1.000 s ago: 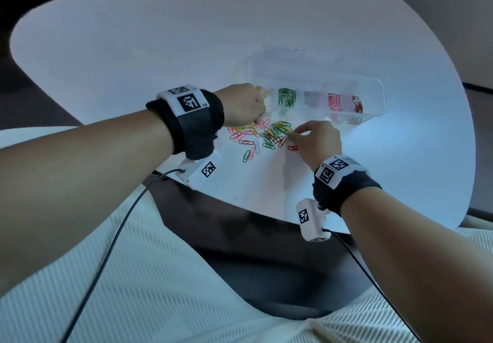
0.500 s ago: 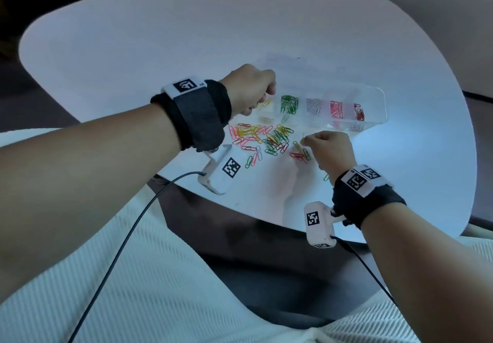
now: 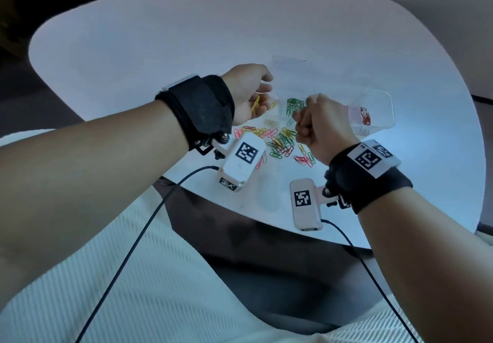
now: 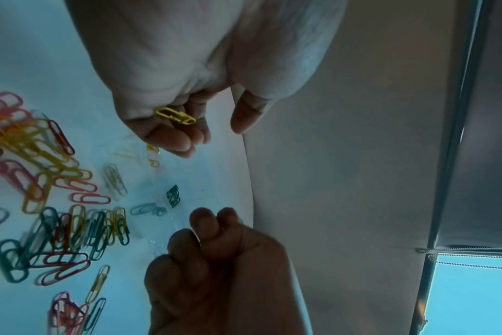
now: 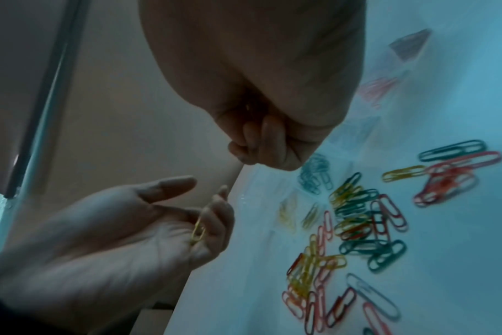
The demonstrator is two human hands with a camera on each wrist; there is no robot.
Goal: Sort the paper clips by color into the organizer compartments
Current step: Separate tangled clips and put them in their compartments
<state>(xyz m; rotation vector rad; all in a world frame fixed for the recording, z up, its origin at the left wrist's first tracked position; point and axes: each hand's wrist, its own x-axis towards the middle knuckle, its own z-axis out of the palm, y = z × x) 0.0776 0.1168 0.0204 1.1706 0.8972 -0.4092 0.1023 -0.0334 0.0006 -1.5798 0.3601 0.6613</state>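
Observation:
A clear organizer [image 3: 384,97] lies on the white table, holding green clips [image 3: 293,105], red clips [image 3: 366,118] and a few yellow ones [image 3: 273,105] in separate compartments. In front of it is a mixed pile of colored clips [image 3: 282,142]. My left hand [image 3: 264,97] hovers over the organizer's left end with its palm turned sideways. A yellow paper clip [image 4: 174,115] rests in its curled fingers, and the thumb stands apart. My right hand [image 3: 301,126] is a raised fist above the pile, near the green compartment. No clip shows in that fist [image 5: 261,154].
The table's near edge [image 3: 266,217] curves just below my wrists, with a dark gap beyond it. Cables run from both wrist cameras across my lap. A small cluster of red clips [image 3: 302,160] lies apart, right of the pile.
Both hands have lifted off the table. The left turned palm-up over the organizer with the yellow clip. The right rose from the pile toward the green compartment and closed into a fist.

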